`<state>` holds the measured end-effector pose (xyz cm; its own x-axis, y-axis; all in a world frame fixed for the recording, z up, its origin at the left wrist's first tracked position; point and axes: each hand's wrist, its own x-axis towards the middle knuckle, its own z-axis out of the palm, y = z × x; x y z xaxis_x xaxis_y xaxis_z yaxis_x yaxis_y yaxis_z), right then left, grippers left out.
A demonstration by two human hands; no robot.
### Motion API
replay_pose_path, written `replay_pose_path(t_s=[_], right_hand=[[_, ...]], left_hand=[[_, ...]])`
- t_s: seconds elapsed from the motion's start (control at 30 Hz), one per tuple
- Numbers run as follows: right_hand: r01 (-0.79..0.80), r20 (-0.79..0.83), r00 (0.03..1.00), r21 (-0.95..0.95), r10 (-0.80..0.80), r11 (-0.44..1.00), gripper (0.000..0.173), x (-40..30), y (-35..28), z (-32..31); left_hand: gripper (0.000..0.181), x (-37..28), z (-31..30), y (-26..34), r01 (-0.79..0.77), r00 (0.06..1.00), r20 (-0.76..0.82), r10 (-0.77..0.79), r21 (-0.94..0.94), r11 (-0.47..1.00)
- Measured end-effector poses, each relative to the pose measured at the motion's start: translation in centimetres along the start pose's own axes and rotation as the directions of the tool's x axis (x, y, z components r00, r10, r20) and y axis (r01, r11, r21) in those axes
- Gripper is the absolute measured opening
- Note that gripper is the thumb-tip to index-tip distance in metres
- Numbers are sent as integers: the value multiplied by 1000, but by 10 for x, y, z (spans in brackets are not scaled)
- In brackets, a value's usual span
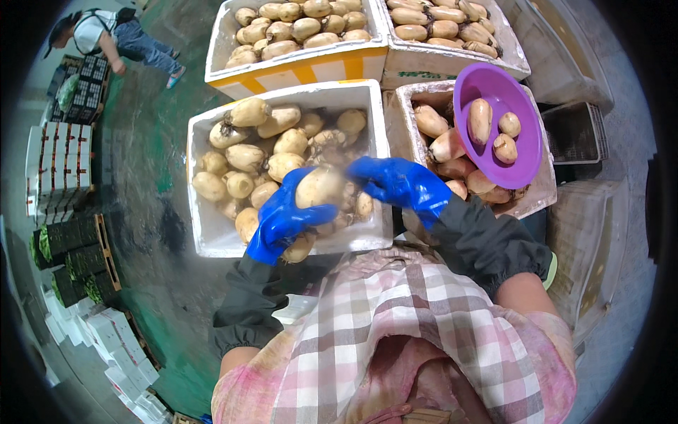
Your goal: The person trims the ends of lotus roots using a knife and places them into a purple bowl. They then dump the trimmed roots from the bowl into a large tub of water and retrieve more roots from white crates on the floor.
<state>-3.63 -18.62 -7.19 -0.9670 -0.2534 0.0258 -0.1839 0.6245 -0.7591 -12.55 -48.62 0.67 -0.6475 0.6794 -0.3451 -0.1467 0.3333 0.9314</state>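
In a blue rubber glove, my left hand [291,214] grips a pale, rounded lotus root segment [319,187] over the near part of a white foam box [212,241]. My right hand [400,183], gloved in the same blue, is beside that segment at the box's right wall. Its fingertips are blurred, and whether they hold anything is unclear. Many cream-coloured lotus root pieces [246,157] lie heaped in the box below. To the right, a purple plastic basin [522,161] with three lotus root pieces [480,122] rests tilted on another foam box [540,193] of lotus roots.
Two more foam boxes of lotus roots, one with yellow stripes [318,68] and one plain [450,63], stand beyond. A dark plastic crate [577,132] is at right. Far left, a person [114,37] walks near stacked white cartons [63,164] and pallets [108,252] on wet floor.
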Motion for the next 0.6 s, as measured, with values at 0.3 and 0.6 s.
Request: replay_pose_path(t_s=[0.3,0.6], right_hand=[[-596,350,783,660,514,458,52,-8,-10,-16],[-240,-78,912,697,-403,-676,52,27,26,113]], left_hand=[[100,-10,-3,4,-159,934,-217,283,455,876],[86,41,44,12,-643,637,199,745,670,370]])
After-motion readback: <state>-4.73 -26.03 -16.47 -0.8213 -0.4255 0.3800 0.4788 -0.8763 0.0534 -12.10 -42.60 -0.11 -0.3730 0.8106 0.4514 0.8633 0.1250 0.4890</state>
